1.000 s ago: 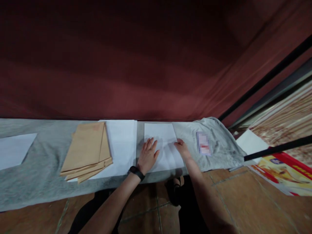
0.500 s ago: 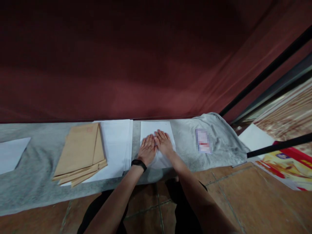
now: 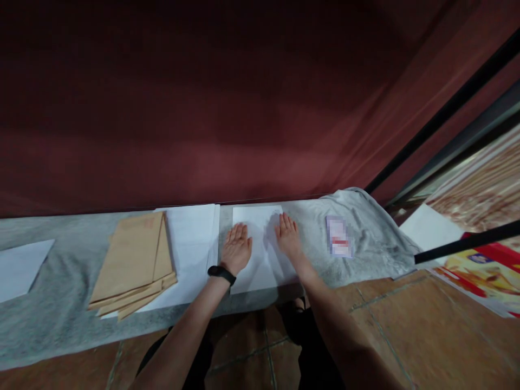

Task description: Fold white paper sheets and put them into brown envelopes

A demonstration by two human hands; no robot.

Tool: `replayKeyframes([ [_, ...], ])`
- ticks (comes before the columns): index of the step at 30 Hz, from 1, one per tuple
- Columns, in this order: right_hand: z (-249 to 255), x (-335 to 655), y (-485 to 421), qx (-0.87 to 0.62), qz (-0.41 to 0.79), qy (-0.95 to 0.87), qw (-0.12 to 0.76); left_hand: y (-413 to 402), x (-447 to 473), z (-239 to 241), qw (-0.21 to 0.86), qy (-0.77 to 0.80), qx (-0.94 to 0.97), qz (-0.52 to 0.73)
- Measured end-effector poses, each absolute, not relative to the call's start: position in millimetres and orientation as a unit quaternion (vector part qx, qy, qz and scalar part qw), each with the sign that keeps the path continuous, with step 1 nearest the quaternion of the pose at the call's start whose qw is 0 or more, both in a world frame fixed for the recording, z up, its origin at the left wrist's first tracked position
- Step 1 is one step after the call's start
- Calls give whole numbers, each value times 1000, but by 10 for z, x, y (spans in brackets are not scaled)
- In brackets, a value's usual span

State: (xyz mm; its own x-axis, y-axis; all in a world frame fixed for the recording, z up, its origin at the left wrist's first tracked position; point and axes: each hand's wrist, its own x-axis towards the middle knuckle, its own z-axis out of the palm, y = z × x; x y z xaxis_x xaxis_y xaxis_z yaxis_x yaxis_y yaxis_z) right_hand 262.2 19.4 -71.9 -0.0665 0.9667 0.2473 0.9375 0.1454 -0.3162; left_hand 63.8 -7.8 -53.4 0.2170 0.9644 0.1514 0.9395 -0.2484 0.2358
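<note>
A white sheet of paper (image 3: 260,271) lies flat on the grey cloth, between my two hands. My left hand (image 3: 236,248), with a black band on its wrist, is at the sheet's left edge, fingers stretched out and nothing held. Over the right edge is my right hand (image 3: 288,234), also stretched out and holding nothing. Whether either palm touches the paper I cannot tell. Left of my left hand, a stack of white paper (image 3: 193,249) lies partly under several brown envelopes (image 3: 130,254).
The grey cloth (image 3: 69,319) covers a long narrow surface against a dark red fabric wall (image 3: 244,135). Another white sheet (image 3: 22,265) lies far left. A blurred-out small item (image 3: 339,236) lies right. Black poles (image 3: 467,244) and a colourful box (image 3: 483,273) stand farther right, above floor tiles.
My hands were side by side on the middle of the sheet. They have moved apart, the left one leftward and the right one rightward, to the sheet's edges.
</note>
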Motion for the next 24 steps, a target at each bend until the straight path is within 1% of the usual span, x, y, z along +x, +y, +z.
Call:
replayKeyframes([
  [4,-689,2338,347,-622,53,-754,204,450,1054,-436,60,551,822,133],
  [6,-727,2283,400,-632,50,-748,197,676,1129,-499,77,556,821,106],
  [9,-800,2282,437,-642,40,-743,187,845,1051,-659,64,569,815,90],
  [16,-859,2415,396,-673,19,-714,190,703,653,-847,27,635,766,96],
  [24,-753,2640,144,-712,-8,-670,211,263,482,-717,-1,631,765,126],
])
